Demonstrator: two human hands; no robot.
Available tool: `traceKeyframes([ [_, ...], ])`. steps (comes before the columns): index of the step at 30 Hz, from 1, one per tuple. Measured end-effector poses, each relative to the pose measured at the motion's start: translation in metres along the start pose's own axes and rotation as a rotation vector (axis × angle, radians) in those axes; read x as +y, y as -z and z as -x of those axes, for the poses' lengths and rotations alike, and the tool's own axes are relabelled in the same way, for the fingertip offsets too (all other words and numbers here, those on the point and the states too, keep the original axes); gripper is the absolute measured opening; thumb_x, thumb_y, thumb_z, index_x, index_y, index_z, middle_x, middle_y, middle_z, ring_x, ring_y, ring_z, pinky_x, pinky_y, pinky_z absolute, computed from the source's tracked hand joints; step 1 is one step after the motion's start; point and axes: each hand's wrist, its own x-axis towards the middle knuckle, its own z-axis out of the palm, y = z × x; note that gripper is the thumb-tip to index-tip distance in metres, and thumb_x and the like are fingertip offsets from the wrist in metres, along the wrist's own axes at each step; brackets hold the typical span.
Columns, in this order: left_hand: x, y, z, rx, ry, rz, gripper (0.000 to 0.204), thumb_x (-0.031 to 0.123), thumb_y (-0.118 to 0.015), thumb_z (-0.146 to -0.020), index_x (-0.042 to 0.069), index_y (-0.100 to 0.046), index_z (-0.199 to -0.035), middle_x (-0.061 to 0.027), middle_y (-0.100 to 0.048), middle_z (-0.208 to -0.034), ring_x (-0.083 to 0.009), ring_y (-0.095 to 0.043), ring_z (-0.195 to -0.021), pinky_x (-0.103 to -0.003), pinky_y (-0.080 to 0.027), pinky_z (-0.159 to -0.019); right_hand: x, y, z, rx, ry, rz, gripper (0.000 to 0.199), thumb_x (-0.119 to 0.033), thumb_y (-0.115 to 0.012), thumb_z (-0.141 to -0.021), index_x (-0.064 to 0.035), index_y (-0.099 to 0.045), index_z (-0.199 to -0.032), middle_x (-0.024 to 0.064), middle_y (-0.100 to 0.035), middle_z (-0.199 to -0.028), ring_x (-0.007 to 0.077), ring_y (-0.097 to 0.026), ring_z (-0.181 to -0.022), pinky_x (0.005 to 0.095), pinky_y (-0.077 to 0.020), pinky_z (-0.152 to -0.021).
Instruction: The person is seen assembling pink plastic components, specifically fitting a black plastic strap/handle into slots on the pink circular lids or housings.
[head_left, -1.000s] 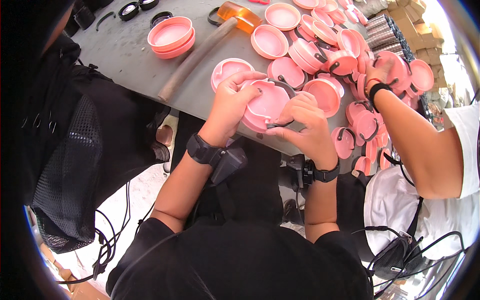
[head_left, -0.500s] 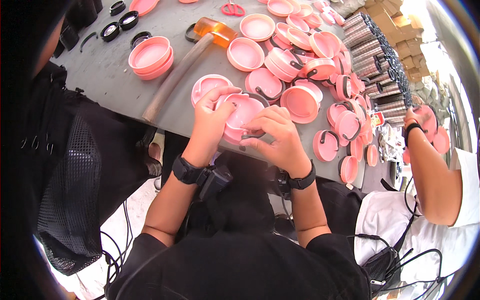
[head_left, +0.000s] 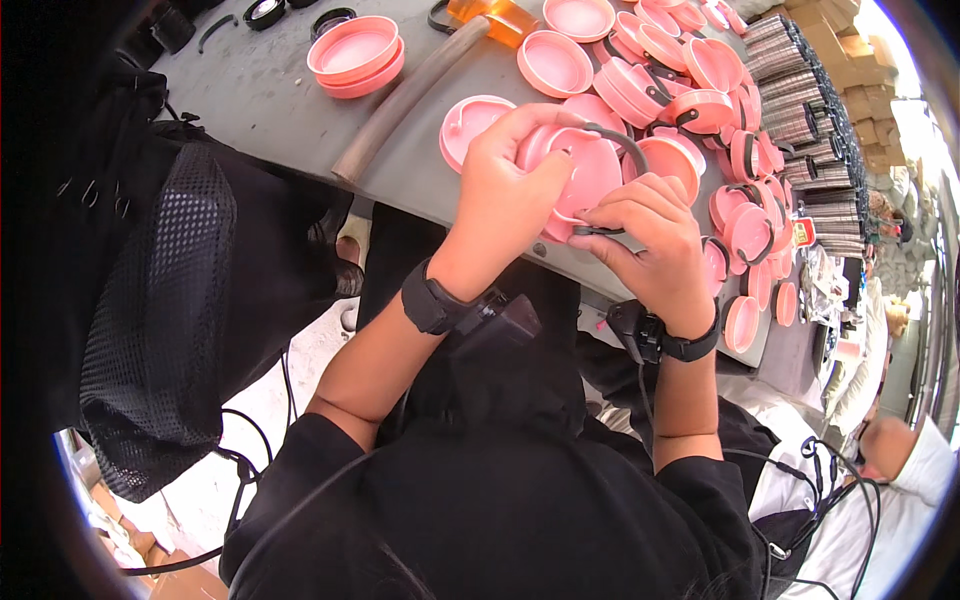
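Observation:
My left hand point(head_left: 508, 195) is closed around the edge of a round pink lid point(head_left: 598, 182), its thumb pressing on the lid's face. A curved black strap point(head_left: 628, 148) arches over the lid's far right side. At the lid's near edge, my right hand point(head_left: 655, 238) pinches the strap's lower end between thumb and fingers. The lid is held tilted above the table's front edge. Just left of it lies another pink lid point(head_left: 462, 128) on the table.
Many pink lids with black straps point(head_left: 750, 235) are heaped on the right of the grey table point(head_left: 270, 125). Two stacked pink lids point(head_left: 355, 55), a mallet with a wooden handle point(head_left: 410, 95) and metal cylinders point(head_left: 805, 110) lie farther back. A co-worker's white sleeve point(head_left: 925, 465) shows at right.
The view has shifted, so the table sits higher and more to the right. Both hands still hold the lid, now tilted differently. The co-worker's arm at right has mostly left the view.

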Motion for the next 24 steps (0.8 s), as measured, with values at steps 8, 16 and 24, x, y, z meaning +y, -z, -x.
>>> traceKeyframes([
  [8, -0.007, 0.005, 0.004, 0.018, 0.031, 0.185, 0.038, 0.003, -0.054, -0.075, -0.002, -0.052, -0.113, -0.0073, -0.057, -0.104, -0.0145, -0.054, -0.097, -0.028, -0.043, -0.085, 0.003, -0.012, 0.006, 0.382, -0.22, -0.23, 0.047, -0.032, -0.073, -0.068, -0.0043, -0.058, -0.103, 0.0096, -0.055, -0.112, 0.0199, -0.05, -0.101, 0.0335, -0.039, -0.087],
  [16, -0.022, -0.024, 0.002, 0.092, -0.203, -0.045, 0.03, 0.002, -0.054, -0.08, -0.001, -0.054, -0.11, -0.0104, -0.058, -0.107, -0.0162, -0.054, -0.1, -0.028, -0.041, -0.089, 0.006, -0.039, -0.019, 0.635, -0.603, -0.903, 0.034, -0.022, -0.042, -0.095, 0.0048, -0.054, -0.111, 0.0125, -0.059, -0.108, 0.014, -0.057, -0.094, 0.0254, -0.045, -0.082],
  [24, -0.037, -0.043, -0.009, 0.04, -0.312, 0.081, 0.038, 0.022, -0.046, -0.092, 0.001, -0.045, -0.124, -0.0139, -0.049, -0.122, -0.0213, -0.045, -0.114, -0.033, -0.034, -0.097, 0.011, -0.049, -0.024, 0.668, -0.381, -0.503, 0.042, -0.023, -0.059, -0.085, 0.0039, -0.053, -0.117, 0.0218, -0.057, -0.114, 0.0262, -0.06, -0.1, 0.0304, -0.0448, -0.085],
])
